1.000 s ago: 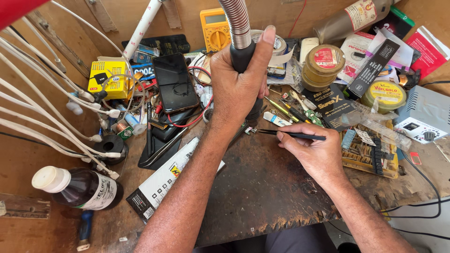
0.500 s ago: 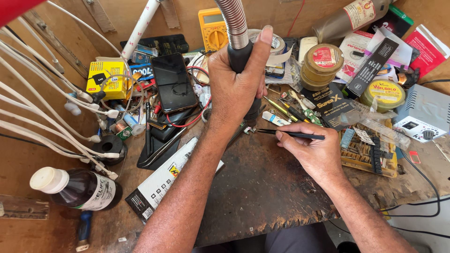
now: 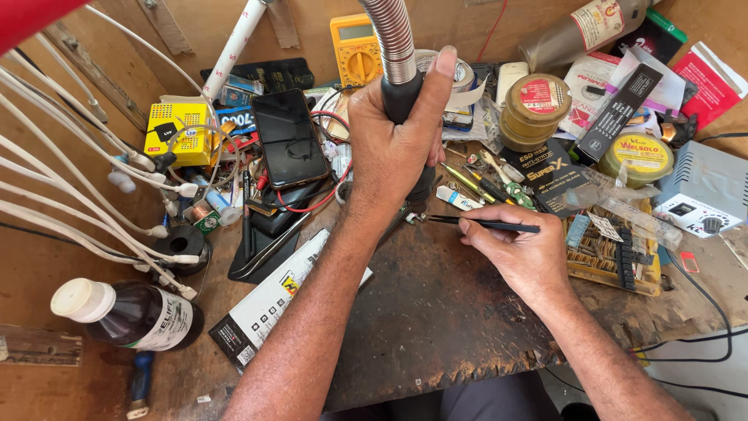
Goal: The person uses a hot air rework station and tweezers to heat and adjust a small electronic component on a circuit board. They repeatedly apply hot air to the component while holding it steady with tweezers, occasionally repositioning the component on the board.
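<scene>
Head camera looks down on your dark, worn surface (image 3: pixel 436 312); take the black phone (image 3: pixel 290 139) as the landmark. Nearest you, below and left of the phone, lies a brown bottle with a white cap (image 3: pixel 125 312), and a white box (image 3: pixel 273 300) just right of it. Right of the phone, your left hand (image 3: pixel 393 152) is wrapped tight round the black handle of the hot-air wand (image 3: pixel 401 93), nozzle pointing down. Further right, your right hand (image 3: pixel 518 253) pinches black tweezers (image 3: pixel 483 224), tips aimed under the nozzle. The part being worked there is hidden by your hand, so progress cannot be judged. Beyond the phone sits a yellow multimeter (image 3: pixel 354 47).
</scene>
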